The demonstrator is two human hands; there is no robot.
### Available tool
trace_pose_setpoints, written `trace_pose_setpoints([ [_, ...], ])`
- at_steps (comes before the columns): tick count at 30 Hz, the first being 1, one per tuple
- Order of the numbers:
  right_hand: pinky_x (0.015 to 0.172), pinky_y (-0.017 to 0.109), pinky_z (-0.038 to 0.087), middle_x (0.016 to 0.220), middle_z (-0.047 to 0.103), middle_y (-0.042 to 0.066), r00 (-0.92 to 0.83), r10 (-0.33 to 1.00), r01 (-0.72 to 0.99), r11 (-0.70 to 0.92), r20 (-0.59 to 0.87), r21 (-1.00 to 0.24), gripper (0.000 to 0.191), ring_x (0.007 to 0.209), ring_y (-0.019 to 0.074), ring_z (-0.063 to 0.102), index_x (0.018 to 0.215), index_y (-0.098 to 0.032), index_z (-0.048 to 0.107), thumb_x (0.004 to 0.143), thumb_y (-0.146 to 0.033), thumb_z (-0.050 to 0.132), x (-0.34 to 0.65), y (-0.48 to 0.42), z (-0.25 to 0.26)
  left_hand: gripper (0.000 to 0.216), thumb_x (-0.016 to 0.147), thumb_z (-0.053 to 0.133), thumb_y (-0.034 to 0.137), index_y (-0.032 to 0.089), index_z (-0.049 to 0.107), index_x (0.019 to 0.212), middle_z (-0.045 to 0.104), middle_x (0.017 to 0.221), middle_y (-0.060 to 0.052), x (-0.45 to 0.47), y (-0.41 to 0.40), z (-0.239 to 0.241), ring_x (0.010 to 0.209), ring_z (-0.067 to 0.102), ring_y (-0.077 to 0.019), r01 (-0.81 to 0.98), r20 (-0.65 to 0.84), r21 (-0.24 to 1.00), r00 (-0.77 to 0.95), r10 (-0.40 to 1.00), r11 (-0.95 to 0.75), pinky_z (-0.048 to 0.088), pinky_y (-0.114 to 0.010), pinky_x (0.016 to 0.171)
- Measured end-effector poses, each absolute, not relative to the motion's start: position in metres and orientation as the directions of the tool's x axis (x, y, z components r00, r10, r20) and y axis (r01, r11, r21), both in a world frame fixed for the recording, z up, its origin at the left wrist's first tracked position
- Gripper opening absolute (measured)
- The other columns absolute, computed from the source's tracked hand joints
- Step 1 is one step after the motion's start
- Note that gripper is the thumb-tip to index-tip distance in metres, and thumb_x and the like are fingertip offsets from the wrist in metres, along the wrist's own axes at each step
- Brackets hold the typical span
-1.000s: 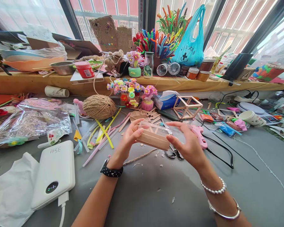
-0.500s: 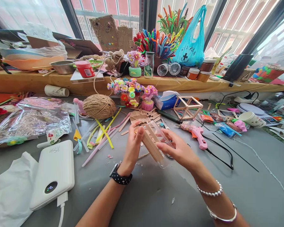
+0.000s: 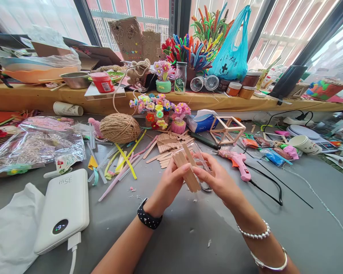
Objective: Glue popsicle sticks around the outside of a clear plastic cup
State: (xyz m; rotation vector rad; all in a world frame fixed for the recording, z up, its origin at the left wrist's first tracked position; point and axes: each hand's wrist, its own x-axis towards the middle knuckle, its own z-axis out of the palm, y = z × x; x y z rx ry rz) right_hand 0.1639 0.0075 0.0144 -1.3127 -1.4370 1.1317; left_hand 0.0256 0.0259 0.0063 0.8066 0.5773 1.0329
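Observation:
Both my hands meet above the grey table [image 3: 188, 236] and hold a clear packet of wooden craft sticks [image 3: 185, 167]. My left hand [image 3: 171, 184] pinches the sticks from the left side. My right hand [image 3: 217, 180] grips the packet's right side, fingertips touching the sticks. The packet stands on end, tilted away from me. A pile of loose wooden sticks [image 3: 167, 146] lies just beyond the hands. A pink glue gun [image 3: 237, 161] lies to the right of my right hand.
A ball of twine [image 3: 120, 128], a white power bank [image 3: 64, 209], a stick-built cube frame [image 3: 227, 129], a tissue pack [image 3: 201, 121] and pipe-cleaner flowers [image 3: 160, 108] crowd the table. Black cables [image 3: 270, 182] run right. A cluttered wooden ledge [image 3: 37, 99] lines the window.
The stick packet went from lying flat between my hands to standing on end. My left hand moved right and closed in on the sticks; both hands drew together.

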Motion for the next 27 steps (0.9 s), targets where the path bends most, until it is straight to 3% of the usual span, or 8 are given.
trace_pose_setpoints([
  [7, 0.099, 0.045, 0.037, 0.141, 0.031, 0.01, -0.141, 0.98, 0.38, 0.187, 0.143, -0.906, 0.076, 0.127, 0.027, 0.031, 0.134, -0.025, 0.029, 0.07, -0.051, 0.061, 0.167, 0.005, 0.016, 0.037, 0.074, 0.061, 0.036, 0.02, 0.056, 0.108, 0.06, 0.112, -0.007, 0.024, 0.027, 0.002, 0.098, 0.058, -0.0257, -0.482, -0.088, 0.835, 0.361, 0.928, 0.267, 0.045, -0.037, 0.083],
  [12, 0.107, 0.048, 0.023, 0.148, 0.012, 0.006, -0.238, 0.866, 0.578, 0.49, 0.439, -0.652, 0.089, 0.135, 0.0255, 0.013, 0.14, -0.027, 0.013, 0.069, -0.05, 0.063, 0.167, 0.004, 0.021, 0.04, 0.075, 0.058, 0.04, 0.019, 0.054, 0.109, 0.059, 0.112, -0.008, 0.025, 0.025, 0.002, 0.093, 0.061, -0.0257, -0.462, -0.143, 0.827, 0.375, 0.916, 0.319, 0.047, -0.039, 0.081],
  [18, 0.109, 0.042, 0.022, 0.144, 0.025, 0.004, -0.378, 0.792, 0.585, 0.605, 0.479, -0.54, 0.089, 0.133, 0.0222, 0.02, 0.139, -0.028, 0.014, 0.069, -0.051, 0.063, 0.171, 0.003, 0.025, 0.05, 0.074, 0.062, 0.036, 0.022, 0.044, 0.118, 0.057, 0.115, -0.009, 0.025, 0.023, 0.003, 0.089, 0.062, -0.0244, -0.382, -0.072, 0.892, 0.408, 0.91, 0.241, 0.048, -0.037, 0.075],
  [27, 0.106, 0.049, 0.025, 0.135, 0.037, 0.008, -0.385, 0.711, 0.642, 0.665, 0.589, -0.382, 0.094, 0.129, 0.0294, 0.025, 0.138, -0.025, 0.02, 0.062, -0.062, 0.062, 0.17, 0.003, 0.022, 0.051, 0.073, 0.062, 0.04, 0.019, 0.044, 0.117, 0.059, 0.108, -0.01, 0.025, 0.023, 0.006, 0.081, 0.063, -0.0224, -0.322, -0.084, 0.924, 0.356, 0.931, 0.207, 0.049, -0.036, 0.073],
])
